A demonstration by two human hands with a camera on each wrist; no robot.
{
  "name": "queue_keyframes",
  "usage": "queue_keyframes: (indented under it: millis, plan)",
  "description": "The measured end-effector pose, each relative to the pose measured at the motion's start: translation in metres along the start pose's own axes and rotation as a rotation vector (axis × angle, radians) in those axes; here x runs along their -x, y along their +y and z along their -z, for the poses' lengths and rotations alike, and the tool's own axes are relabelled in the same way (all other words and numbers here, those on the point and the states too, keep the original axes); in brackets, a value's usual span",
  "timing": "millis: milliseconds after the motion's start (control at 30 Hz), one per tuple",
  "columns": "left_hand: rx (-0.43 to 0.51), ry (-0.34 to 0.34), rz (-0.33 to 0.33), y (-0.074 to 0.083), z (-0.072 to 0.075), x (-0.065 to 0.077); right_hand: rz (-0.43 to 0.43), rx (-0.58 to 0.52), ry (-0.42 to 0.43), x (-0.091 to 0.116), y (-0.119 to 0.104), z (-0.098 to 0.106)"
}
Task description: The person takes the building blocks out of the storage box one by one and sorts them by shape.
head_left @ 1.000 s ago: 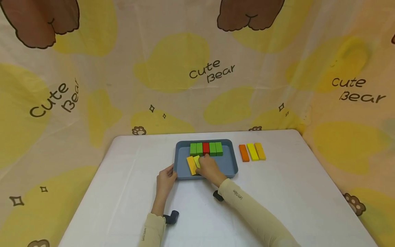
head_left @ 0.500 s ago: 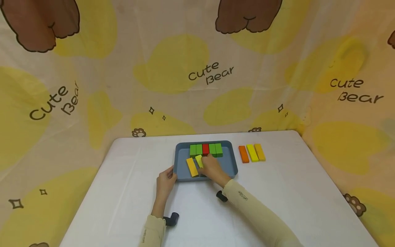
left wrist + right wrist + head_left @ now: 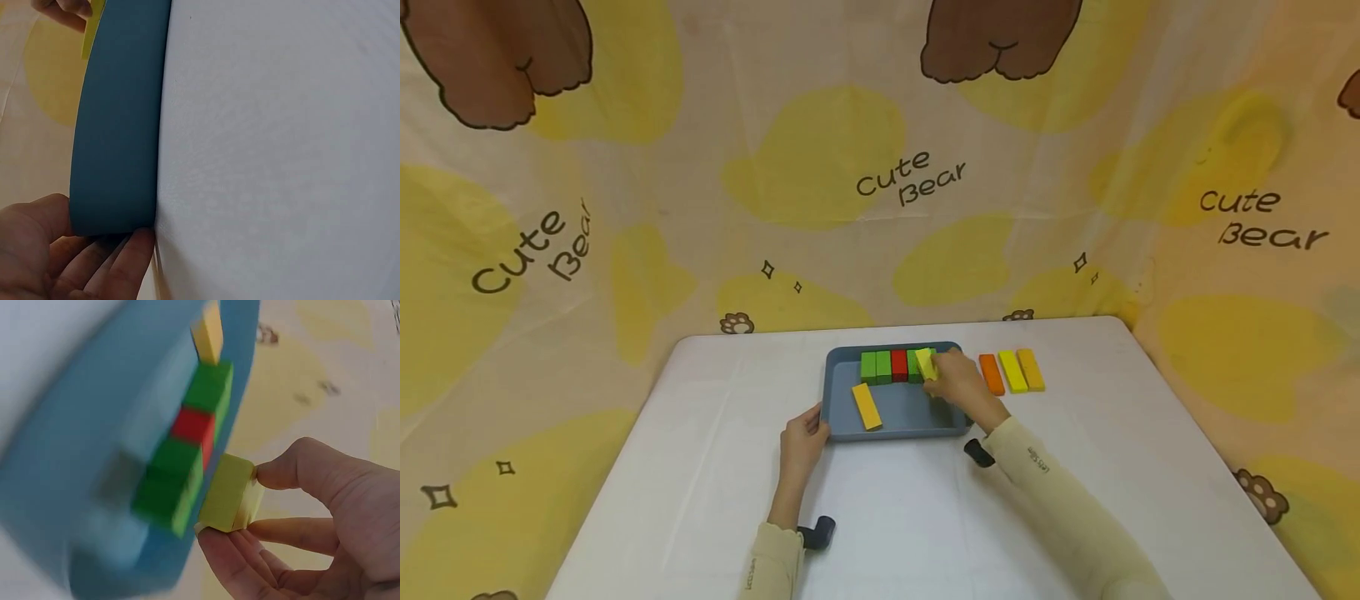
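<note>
My right hand (image 3: pixel 964 385) pinches a yellow-green block (image 3: pixel 224 494) between thumb and fingers. It holds the block, tilted, above the right part of the blue-grey tray (image 3: pixel 910 414). In the head view, a row of green blocks (image 3: pixel 868 367) with a red block (image 3: pixel 899 365) in the middle stands along the tray's far side. The row's right end is partly hidden by the held block and hand. An orange-yellow block (image 3: pixel 867 407) lies slanted in the tray's left front part. At the tray's left front corner, my left hand (image 3: pixel 802 443) grips the wall, thumb at the rim and fingers low down (image 3: pixel 128 265).
On the white table (image 3: pixel 700 467), right of the tray, an orange block (image 3: pixel 992 374), a yellow block (image 3: pixel 1013 372) and an amber block (image 3: pixel 1032 370) lie side by side. A printed cloth (image 3: pixel 820 167) hangs behind the table.
My right hand has lifted the yellow-green block from beside the orange-yellow one and carried it to the right and away from me. My left hand has stayed at the tray corner.
</note>
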State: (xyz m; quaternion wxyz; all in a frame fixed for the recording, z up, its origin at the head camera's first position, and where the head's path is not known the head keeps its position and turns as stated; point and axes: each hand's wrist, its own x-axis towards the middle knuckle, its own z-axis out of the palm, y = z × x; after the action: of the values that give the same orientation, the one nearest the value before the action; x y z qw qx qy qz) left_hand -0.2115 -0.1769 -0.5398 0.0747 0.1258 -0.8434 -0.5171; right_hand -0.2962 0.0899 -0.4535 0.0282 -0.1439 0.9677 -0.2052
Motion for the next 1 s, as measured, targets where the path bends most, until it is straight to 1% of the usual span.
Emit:
queue_keyframes:
  millis: [200, 300, 400, 567, 633, 767, 1000]
  plan:
    - [0.006, 0.003, -0.007, 0.000, 0.000, 0.000, -0.074, 0.039, 0.011, -0.008, 0.042, 0.028]
    - [0.005, 0.007, -0.002, 0.000, 0.001, 0.000, -0.088, 0.048, 0.005, -0.009, 0.065, 0.038]
    - [0.003, 0.004, 0.001, 0.000, 0.001, -0.001, -0.124, 0.037, -0.016, -0.009, 0.089, 0.045]
    - [0.001, 0.001, -0.003, 0.000, 0.001, -0.001, -0.231, -0.003, -0.084, -0.007, 0.123, 0.049]
    - [0.000, 0.004, -0.009, 0.000, 0.001, -0.001, -0.262, -0.012, -0.108, -0.008, 0.134, 0.050]
    - [0.009, 0.001, -0.015, 0.000, 0.000, -0.002, -0.296, -0.005, -0.136, -0.009, 0.154, 0.055]
    - [0.005, 0.004, -0.004, 0.000, 0.001, -0.002, -0.332, -0.001, -0.155, -0.006, 0.177, 0.064]
